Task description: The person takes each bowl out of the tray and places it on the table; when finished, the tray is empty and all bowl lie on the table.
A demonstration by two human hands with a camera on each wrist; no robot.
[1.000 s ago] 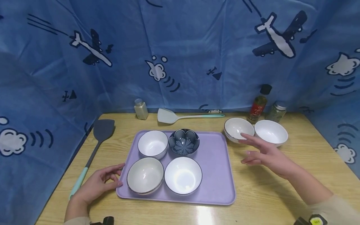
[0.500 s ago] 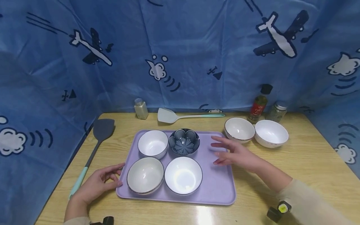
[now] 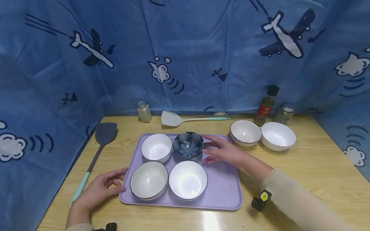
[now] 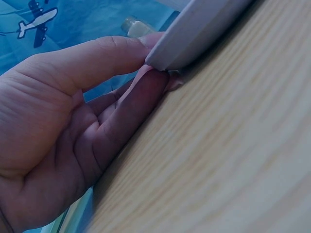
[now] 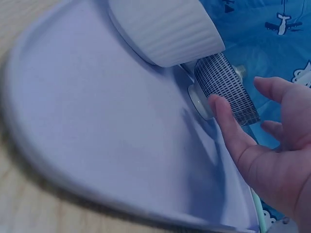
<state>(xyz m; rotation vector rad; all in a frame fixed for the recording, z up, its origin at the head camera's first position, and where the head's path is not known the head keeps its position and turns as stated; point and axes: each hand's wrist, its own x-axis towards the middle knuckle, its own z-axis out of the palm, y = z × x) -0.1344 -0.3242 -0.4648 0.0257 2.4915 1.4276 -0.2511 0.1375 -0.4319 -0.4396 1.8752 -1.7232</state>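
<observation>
My left hand pinches the left rim of a lilac tray; in the left wrist view the thumb lies above the tray edge and fingers under it. Four-bowl group on the tray: a white bowl at back left, a dark blue flower-patterned bowl at back right, a cream bowl and another white bowl in front. At the dark bowl's right side is my right hand, fingers spread and holding nothing. The right wrist view shows its fingers close to that bowl's checked outer wall; contact is unclear.
Right of the tray stand a brown-rimmed bowl and a white bowl. Behind them are a red-labelled bottle and a jar. A pale spatula, a shaker and a dark turner lie around.
My right hand has moved left from the brown-rimmed bowl, over the tray, to the dark blue bowl's side. The left hand stays at the tray's rim.
</observation>
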